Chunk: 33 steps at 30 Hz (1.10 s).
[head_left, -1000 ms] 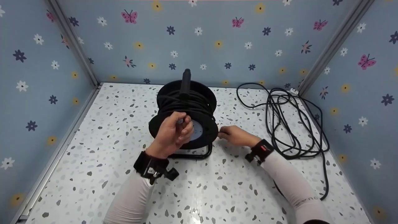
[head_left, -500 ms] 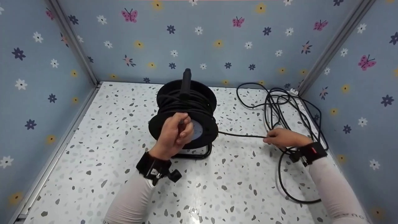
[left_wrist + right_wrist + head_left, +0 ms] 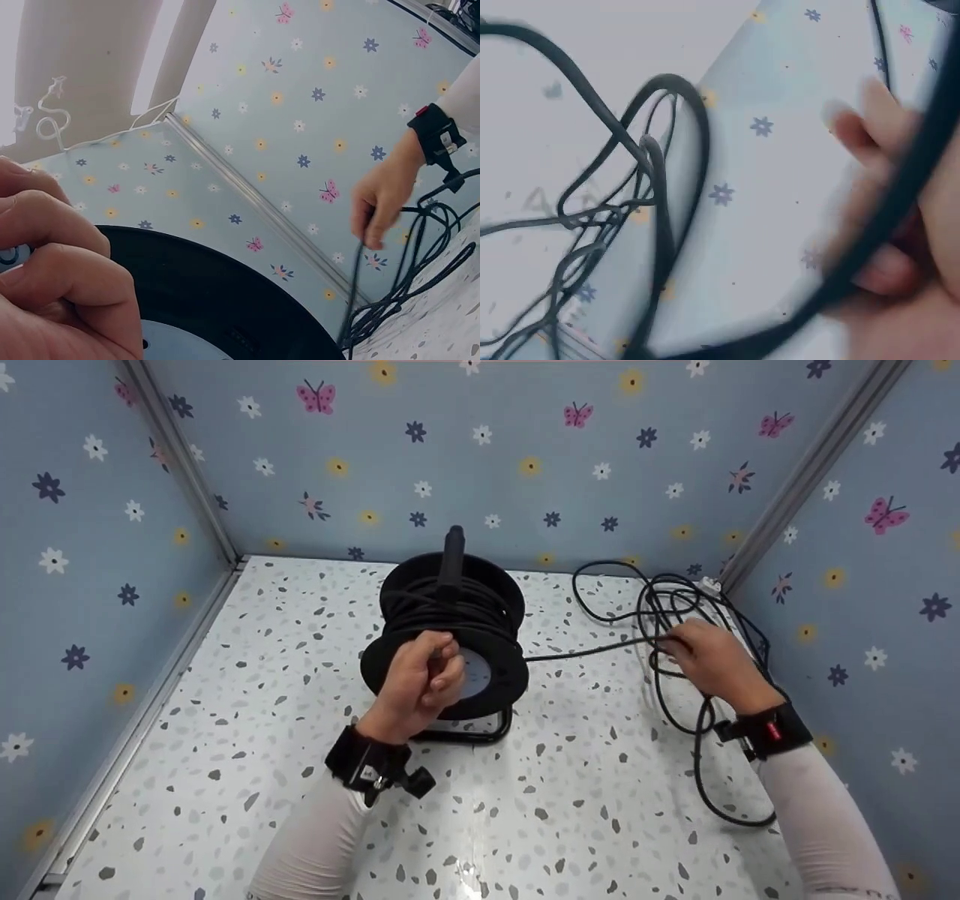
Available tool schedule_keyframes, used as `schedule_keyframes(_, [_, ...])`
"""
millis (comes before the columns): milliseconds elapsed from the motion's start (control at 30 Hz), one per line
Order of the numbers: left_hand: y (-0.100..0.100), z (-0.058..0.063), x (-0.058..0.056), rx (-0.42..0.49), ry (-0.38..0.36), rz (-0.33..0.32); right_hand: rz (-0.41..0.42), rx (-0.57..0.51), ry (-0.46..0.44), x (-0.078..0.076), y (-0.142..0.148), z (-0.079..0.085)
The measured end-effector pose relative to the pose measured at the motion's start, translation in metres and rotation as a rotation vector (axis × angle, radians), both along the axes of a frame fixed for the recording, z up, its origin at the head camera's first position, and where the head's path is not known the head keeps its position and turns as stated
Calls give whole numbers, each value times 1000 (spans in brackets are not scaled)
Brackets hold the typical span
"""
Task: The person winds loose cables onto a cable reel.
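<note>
A black cable reel, wound with black cable, stands on its tube frame in the head view. At its near flange my left hand has fingers curled on the reel, over the pale centre disc; what they grip there is hidden. My right hand pinches the black cable off to the right, and a nearly straight length runs from there to the reel's right side. In the left wrist view the right hand holds the cable above the loose coils. The right wrist view shows cable crossing before the blurred hand.
Loose cable loops lie on the speckled white floor at the right, partly under the right forearm. Flowered blue panels close in the back and both sides. A dark upright handle rises from the reel.
My right hand has moved right from beside the reel, drawing a length of cable taut, then upward in view. The loose loops have shifted. My left hand stays at the reel.
</note>
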<state>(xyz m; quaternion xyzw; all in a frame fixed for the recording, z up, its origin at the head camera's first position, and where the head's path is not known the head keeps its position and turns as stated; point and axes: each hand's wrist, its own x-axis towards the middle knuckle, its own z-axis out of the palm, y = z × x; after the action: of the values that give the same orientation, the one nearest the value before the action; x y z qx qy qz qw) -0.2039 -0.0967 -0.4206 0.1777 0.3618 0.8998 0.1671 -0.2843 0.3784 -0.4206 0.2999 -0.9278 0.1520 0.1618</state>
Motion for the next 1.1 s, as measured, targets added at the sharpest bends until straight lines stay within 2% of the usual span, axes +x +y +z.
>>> schedule_keyframes(33, [0, 0, 0, 1, -2, -3, -5, -5, 79, -2, -2, 2])
schedule_keyframes(67, [0, 0, 0, 2, -5, -7, -23, -18, 106, -5, -3, 4])
schedule_keyframes(100, [1, -1, -1, 1, -7, -9, -43, -29, 86, -8, -3, 4])
schedule_keyframes(133, [1, -1, -1, 0, -11, -12, -66, -37, 4, -11, -2, 4])
schedule_keyframes(267, [4, 0, 0, -6, -16, -20, -221, -11, -576, -22, 19, -2])
schedule_keyframes(333, [5, 1, 0, -4, -12, -25, -222, -1, -807, -26, 36, -9])
schedule_keyframes(400, [6, 2, 0, -5, -4, -28, -208, -5, -980, -29, 54, -14])
schedule_keyframes(433, [7, 2, -1, -6, 0, -28, -203, -12, -1038, -30, 62, -16])
schedule_keyframes(467, [7, 3, -1, -6, 3, -26, -202, -19, -1082, -30, 69, -17])
schedule_keyframes(500, [6, 3, -1, -7, 6, -24, -203, -11, -1088, -31, 73, -17])
schedule_keyframes(567, [6, 3, -1, -12, 6, -20, -217, 10, -999, -33, 75, -14])
schedule_keyframes(633, [5, 3, -1, -18, 2, -19, -244, 22, -796, -38, 70, -9])
schedule_keyframes(700, [5, 3, -1, -26, 0, -22, -283, 9, -520, -42, 58, 1])
schedule_keyframes(800, [5, 2, 0, -35, 3, -27, -294, -33, -81, -49, 40, 21])
schedule_keyframes(867, [4, 1, 0, -36, 9, -25, -298, -54, 160, -53, 29, 38])
schedule_keyframes(900, [4, 0, 0, -34, 11, -23, -307, -56, 247, -55, 26, 45])
schedule_keyframes(933, [4, 0, 0, -32, 12, -21, -315, -58, 300, -56, 24, 52])
schedule_keyframes(967, [4, 0, 0, -30, 13, -19, -323, -60, 315, -58, 23, 58])
schedule_keyframes(1000, [4, -1, 0, -27, 14, -17, -333, -70, 283, -58, 23, 63])
schedule_keyframes(1033, [4, -1, 0, -25, 15, -16, -340, -86, 215, -59, 25, 66])
schedule_keyframes(1100, [4, -1, 0, -26, 16, -16, -350, -98, 3, -60, 36, 66])
